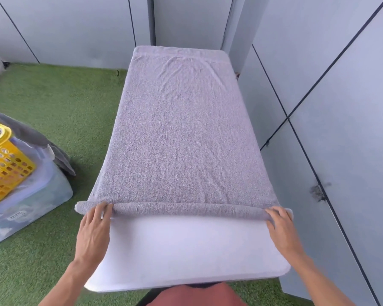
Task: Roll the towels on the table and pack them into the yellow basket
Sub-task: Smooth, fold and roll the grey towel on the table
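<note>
A grey terry towel (181, 138) is lying flat along the white desk (186, 250), its long axis running from near to far, with only its near edge turned into a thin roll lying left to right. The left hand (94, 230) and right hand (282, 228) are resting on the roll's two ends, fingers curling lightly over it. The cloth looks soft, light and floppy, so it is likely needing even pressure at both ends to keep the roll straight. The yellow basket (7, 164) is sitting on the green turf (60, 102) at the left.
</note>
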{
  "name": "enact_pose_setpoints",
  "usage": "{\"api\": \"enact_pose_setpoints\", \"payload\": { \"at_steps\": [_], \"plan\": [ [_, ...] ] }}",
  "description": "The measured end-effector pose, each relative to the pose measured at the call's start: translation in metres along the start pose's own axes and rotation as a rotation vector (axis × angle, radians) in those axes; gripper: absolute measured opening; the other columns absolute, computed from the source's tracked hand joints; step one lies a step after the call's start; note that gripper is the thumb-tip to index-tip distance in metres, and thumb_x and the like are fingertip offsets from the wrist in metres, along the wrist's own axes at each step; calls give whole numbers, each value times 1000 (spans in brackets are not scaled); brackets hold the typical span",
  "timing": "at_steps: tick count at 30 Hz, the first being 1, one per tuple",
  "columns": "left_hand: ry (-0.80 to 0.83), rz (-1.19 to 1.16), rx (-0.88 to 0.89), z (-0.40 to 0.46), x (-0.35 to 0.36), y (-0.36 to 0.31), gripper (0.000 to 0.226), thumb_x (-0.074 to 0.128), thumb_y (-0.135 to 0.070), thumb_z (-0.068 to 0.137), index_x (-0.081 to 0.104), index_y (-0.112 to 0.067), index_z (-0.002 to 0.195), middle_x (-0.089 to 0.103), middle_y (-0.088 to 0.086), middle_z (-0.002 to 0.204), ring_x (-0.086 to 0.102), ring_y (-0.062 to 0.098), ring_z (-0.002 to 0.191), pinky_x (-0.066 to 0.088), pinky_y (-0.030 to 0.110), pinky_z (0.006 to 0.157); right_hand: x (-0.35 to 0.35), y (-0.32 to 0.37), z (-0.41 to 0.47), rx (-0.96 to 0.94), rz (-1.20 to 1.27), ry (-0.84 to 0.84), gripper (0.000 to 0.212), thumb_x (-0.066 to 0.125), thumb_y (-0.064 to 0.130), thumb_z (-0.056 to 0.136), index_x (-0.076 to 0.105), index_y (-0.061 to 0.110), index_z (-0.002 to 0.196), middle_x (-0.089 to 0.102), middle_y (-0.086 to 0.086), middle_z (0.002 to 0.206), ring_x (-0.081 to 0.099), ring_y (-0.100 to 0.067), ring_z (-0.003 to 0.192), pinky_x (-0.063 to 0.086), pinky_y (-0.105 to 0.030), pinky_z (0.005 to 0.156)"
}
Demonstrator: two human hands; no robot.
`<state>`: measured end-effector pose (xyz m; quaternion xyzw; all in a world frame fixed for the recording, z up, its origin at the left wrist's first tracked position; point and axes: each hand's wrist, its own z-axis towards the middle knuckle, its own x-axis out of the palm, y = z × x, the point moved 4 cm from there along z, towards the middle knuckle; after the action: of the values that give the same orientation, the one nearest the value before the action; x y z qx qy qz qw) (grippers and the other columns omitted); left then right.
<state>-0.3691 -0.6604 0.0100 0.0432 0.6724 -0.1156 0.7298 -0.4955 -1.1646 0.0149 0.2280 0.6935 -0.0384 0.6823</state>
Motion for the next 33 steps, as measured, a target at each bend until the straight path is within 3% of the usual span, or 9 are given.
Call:
{"api": "enact_pose_setpoints", "payload": {
  "at_steps": [5, 10, 12, 15, 18, 20, 25, 29, 33],
  "plan": [
    [65, -52, 16, 11, -3, 10, 37, 66, 12, 72, 58, -11, 100, 58, 4, 103, 54, 30, 96, 46, 42, 73, -8, -4, 7, -66, -63, 149, 27, 58, -10, 83, 64, -2, 108, 61, -13, 107, 52, -36, 104, 29, -31, 95],
    [406, -208, -56, 24, 3, 33, 31, 51, 6, 83, 58, -24, 85, 56, 0, 90, 57, 29, 90, 44, 39, 74, -18, -19, 4, -22, 46, 509, 26, 53, 11, 93, 60, 19, 117, 57, 6, 108, 55, -19, 111, 39, -27, 91],
    [500, -299, -142, 42, 1, 34, 25, 52, 1, 84, 65, -20, 88, 62, 5, 89, 60, 28, 85, 45, 35, 71, -25, -14, 16, 78, 192, 464, 27, 61, 8, 88, 60, 24, 109, 61, 4, 107, 59, -19, 104, 42, -22, 85],
    [401, -399, -287, 62, -2, 35, 20, 60, -2, 82, 64, -21, 89, 58, 3, 93, 58, 30, 91, 45, 36, 75, -30, -5, 26, 155, 214, 116, 28, 70, -3, 77, 62, 21, 90, 58, -6, 97, 56, -28, 98, 38, -21, 79],
    [155, -204, -188, 48, -9, 27, 22, 64, 2, 78, 67, -20, 83, 50, 4, 89, 48, 31, 84, 45, 46, 73, -28, 14, 7, 91, -91, -136, 10, 68, 11, 81, 68, 20, 84, 57, -2, 93, 49, -29, 93, 39, -38, 79],
    [27, -116, -57, 22, -12, 15, 24, 66, 8, 75, 66, -11, 89, 53, 8, 91, 46, 30, 79, 45, 46, 67, -19, 24, -13, 24, -118, -187, 15, 57, 20, 88, 69, 15, 96, 58, -4, 96, 49, -29, 94, 37, -40, 86],
    [58, -86, 63, 4, 0, 5, 53, 70, 7, 70, 52, -3, 119, 52, 14, 118, 48, 35, 106, 48, 46, 88, 2, 17, -22, -21, 12, -36, 53, 69, 10, 84, 50, 2, 132, 45, -9, 125, 38, -27, 124, 30, -36, 107],
    [116, -164, -33, 29, 0, 3, 39, 61, 17, 72, 58, -6, 103, 56, 9, 100, 46, 30, 96, 52, 47, 73, -3, 12, 18, 41, 73, 66, 39, 60, -10, 81, 60, -1, 119, 56, -13, 116, 49, -35, 114, 34, -38, 101],
    [281, -160, -30, 34, 1, 14, 22, 49, 12, 81, 57, -8, 88, 55, 5, 90, 51, 30, 93, 41, 38, 73, -9, -3, 35, -24, -27, 266, 36, 50, -7, 86, 60, 2, 119, 58, -11, 118, 53, -31, 113, 33, -33, 98]
  ]
}}
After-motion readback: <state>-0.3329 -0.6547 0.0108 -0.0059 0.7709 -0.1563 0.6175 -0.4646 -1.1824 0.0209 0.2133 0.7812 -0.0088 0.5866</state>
